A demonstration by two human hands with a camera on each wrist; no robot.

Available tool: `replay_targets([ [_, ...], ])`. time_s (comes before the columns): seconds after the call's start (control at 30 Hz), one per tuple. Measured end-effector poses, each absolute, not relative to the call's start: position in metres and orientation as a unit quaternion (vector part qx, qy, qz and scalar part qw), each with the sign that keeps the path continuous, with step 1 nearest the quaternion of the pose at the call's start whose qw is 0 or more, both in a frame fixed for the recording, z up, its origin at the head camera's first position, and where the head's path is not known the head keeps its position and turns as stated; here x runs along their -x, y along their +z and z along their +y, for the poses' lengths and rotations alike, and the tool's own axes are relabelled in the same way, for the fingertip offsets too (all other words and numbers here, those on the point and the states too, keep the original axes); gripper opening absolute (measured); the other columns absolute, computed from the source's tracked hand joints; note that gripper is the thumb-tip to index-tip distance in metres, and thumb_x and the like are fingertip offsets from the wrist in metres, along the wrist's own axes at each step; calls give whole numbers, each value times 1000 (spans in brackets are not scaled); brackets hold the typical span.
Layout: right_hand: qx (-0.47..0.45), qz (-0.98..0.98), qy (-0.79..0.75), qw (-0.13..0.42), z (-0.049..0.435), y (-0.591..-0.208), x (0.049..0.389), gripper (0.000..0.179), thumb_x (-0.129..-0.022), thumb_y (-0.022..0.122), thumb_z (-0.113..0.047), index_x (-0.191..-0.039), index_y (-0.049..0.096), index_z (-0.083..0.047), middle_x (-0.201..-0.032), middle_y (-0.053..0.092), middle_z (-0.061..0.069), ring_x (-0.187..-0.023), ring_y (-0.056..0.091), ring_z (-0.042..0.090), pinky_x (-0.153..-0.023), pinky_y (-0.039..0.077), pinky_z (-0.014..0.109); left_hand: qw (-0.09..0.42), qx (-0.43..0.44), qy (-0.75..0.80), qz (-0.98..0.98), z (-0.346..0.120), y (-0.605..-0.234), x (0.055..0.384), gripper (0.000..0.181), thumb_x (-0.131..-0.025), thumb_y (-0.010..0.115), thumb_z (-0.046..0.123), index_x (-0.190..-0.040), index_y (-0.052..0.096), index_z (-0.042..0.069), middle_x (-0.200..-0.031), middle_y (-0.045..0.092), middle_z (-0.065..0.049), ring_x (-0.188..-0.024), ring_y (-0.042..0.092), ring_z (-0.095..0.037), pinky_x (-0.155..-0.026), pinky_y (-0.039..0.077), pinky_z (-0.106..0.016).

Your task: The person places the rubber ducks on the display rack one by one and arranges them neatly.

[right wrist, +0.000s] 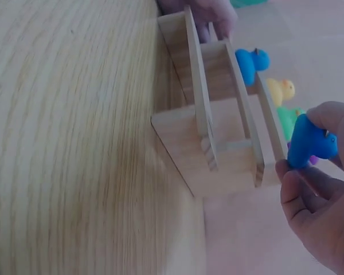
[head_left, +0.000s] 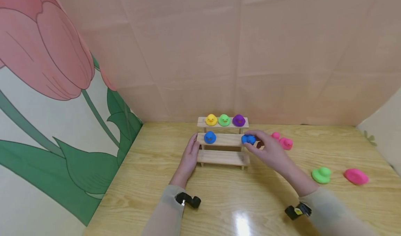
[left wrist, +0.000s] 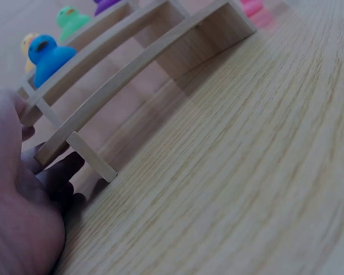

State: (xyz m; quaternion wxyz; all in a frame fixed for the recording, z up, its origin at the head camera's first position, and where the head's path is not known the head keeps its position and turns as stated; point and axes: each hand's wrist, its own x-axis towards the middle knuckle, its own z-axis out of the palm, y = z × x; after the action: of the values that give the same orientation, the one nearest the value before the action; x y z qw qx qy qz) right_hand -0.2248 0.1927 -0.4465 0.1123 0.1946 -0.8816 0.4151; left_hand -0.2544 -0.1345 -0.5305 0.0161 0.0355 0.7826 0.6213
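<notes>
A three-tier wooden stand (head_left: 223,156) rests on the table. My left hand (head_left: 189,153) holds its left end, with fingers (left wrist: 63,172) reaching in under the lowest step in the left wrist view. Between thumb and fingers, my right hand (head_left: 272,151) pinches a blue toy duck (right wrist: 307,143) at the right end of the middle step. Whether that duck touches the step is unclear. Another blue duck (head_left: 210,137) sits at the left of the same step. Along the top step stand a yellow duck (head_left: 211,120), a green duck (head_left: 224,120) and a purple duck (head_left: 239,120).
Right of the stand lie pink ducks (head_left: 286,143), partly behind my right hand. Nearer the right edge are a green duck (head_left: 321,175) and a pink toy (head_left: 356,177) on its side. A pinkish cloth wall (head_left: 188,55) rises behind the table.
</notes>
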Motion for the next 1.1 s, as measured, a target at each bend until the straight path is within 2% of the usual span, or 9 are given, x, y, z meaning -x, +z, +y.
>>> replay_targets([
  [0.1,-206,-878,416,115,184,-446,226,38,-105,81,-20,-139,72,-5,-119,75,8,-98,66,23,-82,61,33,16,-38,624,780,-135,-531,255,60,-116,40,64,-172,31,47,-180,30,3,-167,21,-28,-134,20,-58],
  [0.33,-213,-873,426,107,165,-447,232,35,-104,81,-15,-136,74,-6,-141,64,15,-103,64,25,-85,61,34,18,-39,628,777,-136,-532,255,58,-117,39,62,-172,31,47,-180,31,4,-167,21,-27,-134,20,-58],
  [0.57,-205,-879,423,78,145,-451,241,44,-105,80,-19,-145,68,-8,-134,66,13,-108,67,27,-92,64,44,17,-41,629,776,-136,-532,254,56,-118,39,59,-172,32,48,-179,31,4,-167,22,-27,-134,20,-58],
  [0.77,-186,-887,415,81,132,-454,246,46,-105,80,-21,-148,67,-10,-131,68,14,-111,68,30,-95,64,49,22,-42,630,775,-135,-530,254,55,-117,38,60,-171,31,49,-179,30,5,-167,21,-27,-134,20,-58],
  [1.1,-174,-897,397,86,117,-456,251,47,-105,80,-22,-149,67,-11,-140,69,14,-127,66,37,-107,57,58,16,-47,628,776,-135,-530,255,58,-117,39,60,-173,32,45,-180,31,2,-167,22,-29,-133,21,-60],
])
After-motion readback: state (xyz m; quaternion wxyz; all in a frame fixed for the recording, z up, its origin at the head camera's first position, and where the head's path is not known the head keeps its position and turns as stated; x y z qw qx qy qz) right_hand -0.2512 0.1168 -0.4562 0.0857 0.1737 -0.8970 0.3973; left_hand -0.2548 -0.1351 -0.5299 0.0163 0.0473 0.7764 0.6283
